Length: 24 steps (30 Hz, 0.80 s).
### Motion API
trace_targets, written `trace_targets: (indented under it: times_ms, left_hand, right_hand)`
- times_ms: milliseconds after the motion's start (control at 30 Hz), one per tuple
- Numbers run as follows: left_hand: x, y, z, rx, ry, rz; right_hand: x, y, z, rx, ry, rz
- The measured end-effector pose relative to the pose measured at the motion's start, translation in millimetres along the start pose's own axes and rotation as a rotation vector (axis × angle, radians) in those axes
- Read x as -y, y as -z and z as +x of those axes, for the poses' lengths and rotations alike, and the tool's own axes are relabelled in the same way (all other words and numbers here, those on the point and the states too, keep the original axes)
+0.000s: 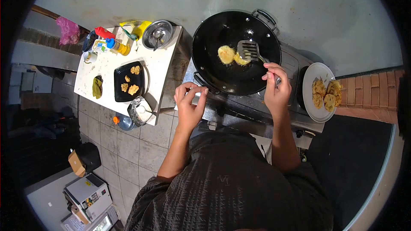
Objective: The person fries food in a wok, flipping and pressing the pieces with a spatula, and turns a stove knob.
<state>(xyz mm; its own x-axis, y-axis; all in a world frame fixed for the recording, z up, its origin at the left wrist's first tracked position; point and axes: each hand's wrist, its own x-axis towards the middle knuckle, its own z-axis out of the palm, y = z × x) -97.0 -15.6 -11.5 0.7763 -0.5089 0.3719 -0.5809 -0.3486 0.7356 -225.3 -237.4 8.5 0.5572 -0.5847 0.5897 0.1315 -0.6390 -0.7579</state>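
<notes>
My right hand [277, 86] is closed round the handle of a slotted spatula [248, 50], whose head lies over part of a yellow fritter [241, 60] in the black wok [214, 77]. Another golden fritter [226, 54] lies just left of it in the wok. Near the wok's lower left handle, my left hand [190, 105] is raised with its fingers bent and apart, holding nothing. The wok sits on a metal stove [289, 62]. On the right, a pale plate [312, 75] bears several fried pieces [329, 102].
At left, a white table [100, 98] carries a black tray [122, 68] of fried pieces, a metal bowl [152, 42], a yellow bottle [123, 49], a red bottle [104, 33] and a floury container [139, 113]. A large bottle [125, 122] stands beside the table.
</notes>
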Motion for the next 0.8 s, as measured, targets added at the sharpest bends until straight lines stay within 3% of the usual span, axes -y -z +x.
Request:
trace_targets:
  times_ms: [367,567,800]
  left_hand:
    - [-1,6,2,0.001,0.007,0.011]
    - [6,13,19,0.002,-0.038,-0.015]
    - [7,21,41,0.043,-0.118,-0.011]
  right_hand:
    - [0,0,-2,-0.006,-0.043,0.135]
    - [3,-4,5,-0.083,0.062,-0.037]
    - [14,-8,3,-0.126,-0.067,0.082]
